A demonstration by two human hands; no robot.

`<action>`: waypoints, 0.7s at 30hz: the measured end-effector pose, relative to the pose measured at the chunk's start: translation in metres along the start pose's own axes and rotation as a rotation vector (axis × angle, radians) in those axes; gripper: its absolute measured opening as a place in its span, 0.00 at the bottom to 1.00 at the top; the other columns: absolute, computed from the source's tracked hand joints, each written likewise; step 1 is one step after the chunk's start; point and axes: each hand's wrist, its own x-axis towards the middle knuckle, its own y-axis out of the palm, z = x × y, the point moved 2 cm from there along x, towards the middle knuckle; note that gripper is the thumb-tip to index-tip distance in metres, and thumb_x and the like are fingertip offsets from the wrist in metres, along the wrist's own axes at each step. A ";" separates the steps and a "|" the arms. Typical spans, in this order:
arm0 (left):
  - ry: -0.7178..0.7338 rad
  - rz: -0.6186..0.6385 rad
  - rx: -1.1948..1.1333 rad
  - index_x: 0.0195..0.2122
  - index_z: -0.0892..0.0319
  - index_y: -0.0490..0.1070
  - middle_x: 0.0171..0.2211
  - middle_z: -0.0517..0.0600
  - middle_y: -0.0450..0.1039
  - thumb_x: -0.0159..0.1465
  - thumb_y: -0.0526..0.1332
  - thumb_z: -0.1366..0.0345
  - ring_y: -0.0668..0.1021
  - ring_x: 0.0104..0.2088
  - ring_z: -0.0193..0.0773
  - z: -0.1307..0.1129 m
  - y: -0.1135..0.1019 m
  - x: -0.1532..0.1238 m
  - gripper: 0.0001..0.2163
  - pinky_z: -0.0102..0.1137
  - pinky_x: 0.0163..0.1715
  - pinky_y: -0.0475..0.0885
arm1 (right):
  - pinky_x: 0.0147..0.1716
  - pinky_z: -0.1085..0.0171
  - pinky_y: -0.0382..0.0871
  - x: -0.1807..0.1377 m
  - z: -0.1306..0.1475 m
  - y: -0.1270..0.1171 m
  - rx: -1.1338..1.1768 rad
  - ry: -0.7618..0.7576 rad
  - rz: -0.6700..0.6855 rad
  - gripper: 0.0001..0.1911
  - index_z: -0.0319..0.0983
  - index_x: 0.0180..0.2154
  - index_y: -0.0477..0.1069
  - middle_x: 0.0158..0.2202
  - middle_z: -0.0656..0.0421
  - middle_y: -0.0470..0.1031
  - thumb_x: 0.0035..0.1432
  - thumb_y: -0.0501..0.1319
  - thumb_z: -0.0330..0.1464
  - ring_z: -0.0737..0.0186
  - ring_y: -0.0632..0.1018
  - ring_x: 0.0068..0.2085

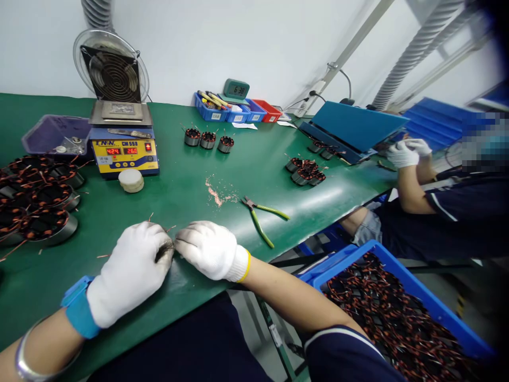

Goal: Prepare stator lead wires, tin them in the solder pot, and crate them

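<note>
Both my hands wear white gloves and rest near the front edge of the green table [178, 185]. My left hand [131, 268] is closed round a small dark wound coil part [165, 249], mostly hidden by the fingers. Thin copper wire ends stick up from it. My right hand [210, 249] is closed too, its fingertips pinching at the same part from the right. Green-handled pliers [262, 215] lie on the table just right of my right hand.
Stacks of copper-wound coils [40, 204] sit at left, beside a solder pot unit [123, 151] with a fan behind. Three coils [208, 139] stand mid-table, more at right [306, 172]. A blue crate of coils [397, 313] sits below right. Another person's gloved hands [405, 151] work at right.
</note>
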 end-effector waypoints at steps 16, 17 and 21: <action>-0.034 -0.006 -0.047 0.27 0.59 0.66 0.30 0.51 0.67 0.63 0.52 0.70 0.67 0.34 0.44 -0.002 0.006 -0.005 0.08 0.40 0.38 0.64 | 0.37 0.56 0.71 0.004 0.011 0.000 -0.046 0.182 -0.038 0.09 0.35 0.42 0.69 0.41 0.50 0.74 0.59 0.59 0.31 0.53 0.75 0.39; -0.034 -0.012 -0.044 0.27 0.59 0.66 0.30 0.52 0.67 0.63 0.52 0.71 0.67 0.34 0.44 -0.003 0.006 -0.005 0.08 0.40 0.38 0.64 | 0.38 0.56 0.71 0.004 0.011 -0.002 -0.123 0.116 -0.043 0.09 0.34 0.43 0.70 0.41 0.50 0.74 0.60 0.58 0.29 0.53 0.74 0.39; -0.043 -0.022 -0.036 0.27 0.59 0.66 0.30 0.52 0.67 0.63 0.51 0.71 0.67 0.34 0.44 -0.004 0.005 -0.006 0.09 0.41 0.38 0.65 | 0.37 0.57 0.71 0.006 0.010 -0.005 -0.201 0.038 -0.005 0.09 0.34 0.42 0.71 0.42 0.49 0.74 0.59 0.56 0.27 0.55 0.74 0.36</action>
